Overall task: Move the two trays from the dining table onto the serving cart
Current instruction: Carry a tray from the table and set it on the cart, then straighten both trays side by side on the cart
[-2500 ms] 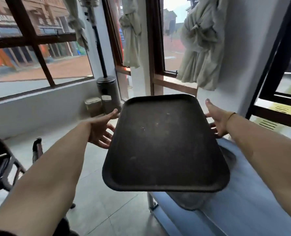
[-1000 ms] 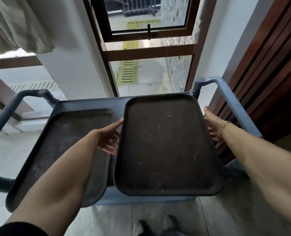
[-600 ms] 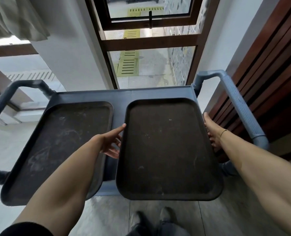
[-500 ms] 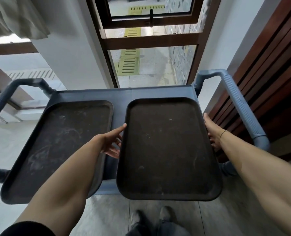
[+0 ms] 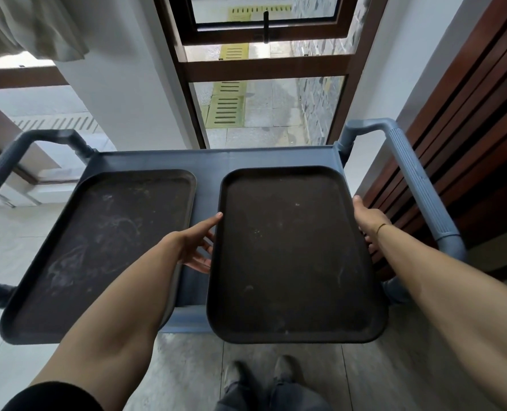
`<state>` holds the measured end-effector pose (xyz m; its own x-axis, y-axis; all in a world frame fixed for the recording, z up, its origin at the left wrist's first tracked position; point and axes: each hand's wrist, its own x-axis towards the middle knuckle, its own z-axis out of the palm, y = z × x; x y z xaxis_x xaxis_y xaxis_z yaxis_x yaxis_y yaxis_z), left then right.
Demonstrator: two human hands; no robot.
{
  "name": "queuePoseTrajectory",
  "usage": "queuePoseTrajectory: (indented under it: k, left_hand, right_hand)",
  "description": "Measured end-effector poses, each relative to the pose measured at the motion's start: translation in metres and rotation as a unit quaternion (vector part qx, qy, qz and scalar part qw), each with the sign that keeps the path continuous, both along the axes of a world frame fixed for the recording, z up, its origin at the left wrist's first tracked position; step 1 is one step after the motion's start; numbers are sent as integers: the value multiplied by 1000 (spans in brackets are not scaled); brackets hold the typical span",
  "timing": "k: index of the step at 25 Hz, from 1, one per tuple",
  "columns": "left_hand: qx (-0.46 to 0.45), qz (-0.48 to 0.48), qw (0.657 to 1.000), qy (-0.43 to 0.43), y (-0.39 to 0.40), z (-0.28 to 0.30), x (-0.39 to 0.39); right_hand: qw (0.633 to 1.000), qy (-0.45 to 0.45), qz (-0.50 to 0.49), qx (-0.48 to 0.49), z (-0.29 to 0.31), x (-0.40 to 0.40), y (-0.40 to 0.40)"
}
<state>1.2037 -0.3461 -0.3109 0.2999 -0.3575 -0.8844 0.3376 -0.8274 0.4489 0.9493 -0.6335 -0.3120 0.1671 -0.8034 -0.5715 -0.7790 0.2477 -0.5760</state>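
A dark brown tray (image 5: 293, 256) is over the right half of the grey-blue serving cart (image 5: 210, 160), its near end reaching past the cart's front edge. My left hand (image 5: 197, 246) holds its left rim, fingers under the edge. My right hand (image 5: 369, 222) grips its right rim. A second dark tray (image 5: 98, 247), scuffed with pale marks, lies flat on the cart's left half, partly hidden by my left forearm.
The cart has a raised handle on the left (image 5: 15, 155) and on the right (image 5: 412, 179). A window frame (image 5: 264, 66) and white wall stand behind it, dark red wooden slats (image 5: 468, 114) at the right. My feet (image 5: 261, 375) are on the tiled floor.
I turned from the window toward the cart, carrying the tray. In the last second the tray came down and forward over the cart's right half, beside the other tray.
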Motion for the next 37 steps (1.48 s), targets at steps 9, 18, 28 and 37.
queuePoseTrajectory:
  k: [9,18,28,37]
  left_hand:
    - [6,-19,995,-96,2,10,-11]
    - [-40,-148,899,-409,85,22,24]
    - [41,-290,828,-478,257,8,85]
    - [16,-379,809,-449,338,-35,107]
  right_hand:
    - [957,124,198,-173,7,7,16]
    - [893,102,360,-249,18,65,90]
    - [820,105,497,-265,15,171,280]
    - [795,101,555,-226,-23,198,411]
